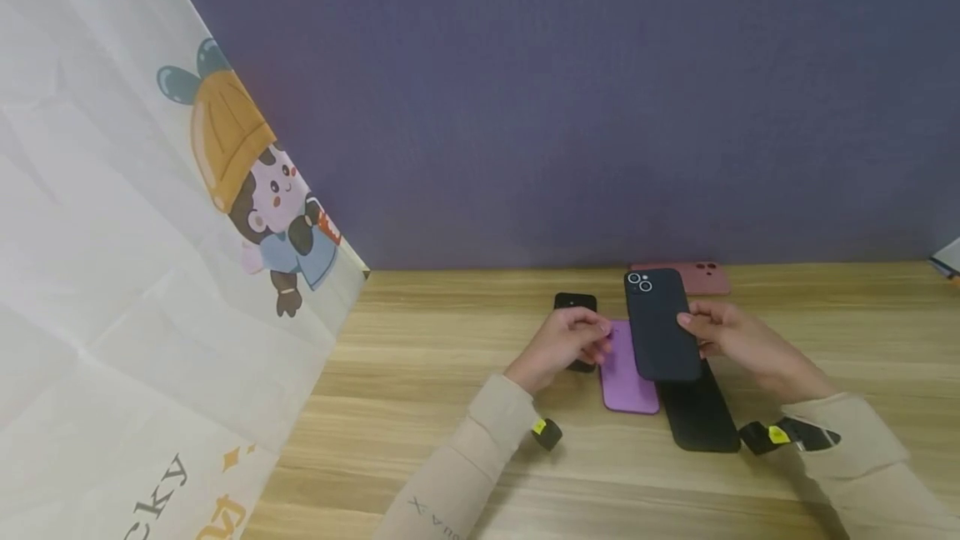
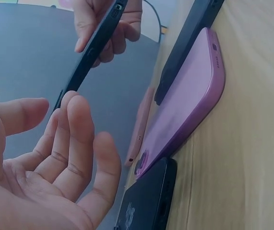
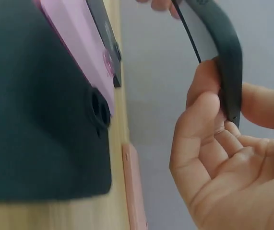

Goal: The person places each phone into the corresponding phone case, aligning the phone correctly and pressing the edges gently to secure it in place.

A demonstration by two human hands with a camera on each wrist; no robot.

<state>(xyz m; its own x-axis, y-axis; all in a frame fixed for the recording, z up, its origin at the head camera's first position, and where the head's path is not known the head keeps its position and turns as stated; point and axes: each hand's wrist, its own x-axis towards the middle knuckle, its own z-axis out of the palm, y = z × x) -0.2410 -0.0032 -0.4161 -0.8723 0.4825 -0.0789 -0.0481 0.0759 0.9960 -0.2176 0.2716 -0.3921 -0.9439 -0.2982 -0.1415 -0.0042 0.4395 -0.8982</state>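
Dark phone (image 1: 663,336), rounded corners, camera lenses (image 1: 635,279) on back, held up tilted in right hand (image 1: 738,340)

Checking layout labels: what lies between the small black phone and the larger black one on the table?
The purple phone lies between the small black phone and the larger black one; see the head and left wrist views.

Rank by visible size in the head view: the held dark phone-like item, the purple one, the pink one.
1. Dark item, in the right hand
2. Purple item, partly covered
3. Pink item, partly covered
True sizes are unsure: the dark item looks nearer the camera.
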